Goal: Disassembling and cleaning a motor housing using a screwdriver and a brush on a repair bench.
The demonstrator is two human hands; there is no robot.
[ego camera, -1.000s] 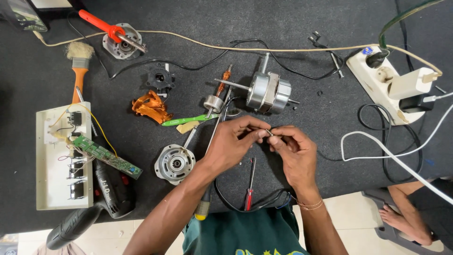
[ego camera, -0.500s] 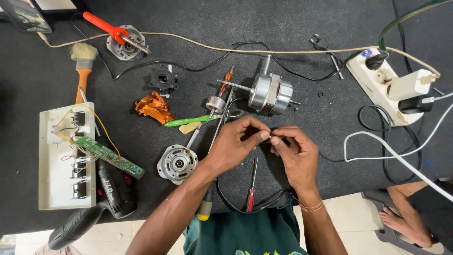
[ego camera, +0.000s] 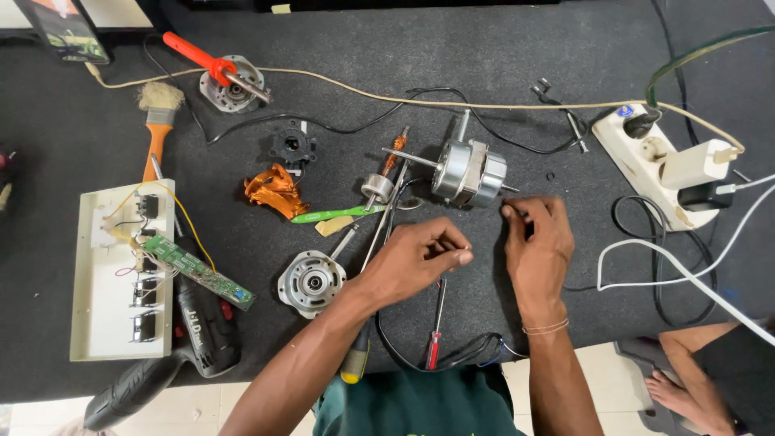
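My left hand [ego camera: 420, 260] rests on the black mat with thumb and forefinger pinched together; nothing shows between them. My right hand [ego camera: 537, 242] lies to its right, fingers bent, fingertips on the mat just below the silver fan motor [ego camera: 467, 171]. The hands are apart. A red-handled screwdriver [ego camera: 436, 329] lies between my forearms. A long screwdriver with a yellow handle [ego camera: 355, 365] runs under my left wrist. A round metal motor end cover [ego camera: 311, 281] sits left of my left hand.
Copper winding [ego camera: 274, 190], a green tool [ego camera: 335, 214] and a small rotor piece [ego camera: 377, 187] lie left of the motor. A white switch board [ego camera: 121, 274], green circuit board [ego camera: 198, 270] and black drill [ego camera: 202, 323] sit far left. A power strip [ego camera: 654, 161] with cables is at right; another person's foot [ego camera: 686, 387] is bottom right.
My hands were together at the centre, both pinching something small. They have separated: the right hand moved right and up toward the motor, and the left hand stayed with its fingers pinched.
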